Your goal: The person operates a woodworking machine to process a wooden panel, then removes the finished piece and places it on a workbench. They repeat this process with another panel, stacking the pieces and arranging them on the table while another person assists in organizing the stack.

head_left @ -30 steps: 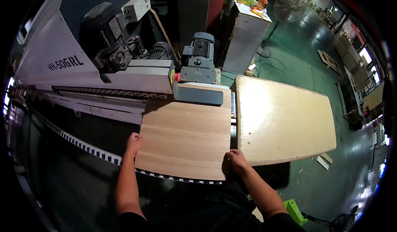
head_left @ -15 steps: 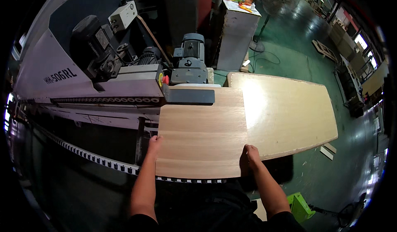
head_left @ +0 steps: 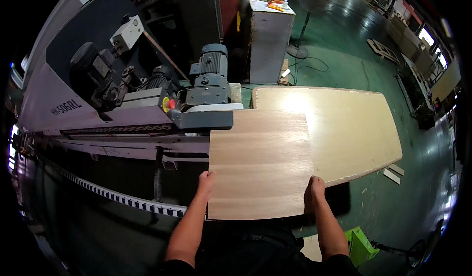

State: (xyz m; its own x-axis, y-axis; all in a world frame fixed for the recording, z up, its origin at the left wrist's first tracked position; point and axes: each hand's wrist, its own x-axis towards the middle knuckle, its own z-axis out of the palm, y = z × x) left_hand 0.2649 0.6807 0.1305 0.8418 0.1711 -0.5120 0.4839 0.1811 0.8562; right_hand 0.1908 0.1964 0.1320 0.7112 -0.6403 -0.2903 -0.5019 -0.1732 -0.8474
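Observation:
A wood-grained panel [head_left: 260, 168] lies between my two hands, its far part still beneath or beside the dark guide plate of the machine. My left hand [head_left: 206, 181] grips its left edge, thumb on top. On the opposite edge, my right hand [head_left: 317, 184] grips with the thumb up and the fingers hidden below. The panel's right side overlaps a pale stack or table with a worn, rounded border [head_left: 359, 128]. Machine [head_left: 118, 121] parts stand to the left, with the dark grey guide plate [head_left: 204, 120] reaching over the panel's far left corner.
A grey motor [head_left: 211, 69] and a red button [head_left: 170, 104] sit on the machine. Beyond stand a cabinet [head_left: 269, 45] with bottles on top and a pedestal fan [head_left: 305, 30]. A black-and-white toothed rail [head_left: 123, 195] runs along the near left. A green pallet-jack-like part [head_left: 361, 246] lies low right.
The panel has shifted right with both hands still on its edges, and more of its far left side is out from the guide plate. My view has turned slightly.

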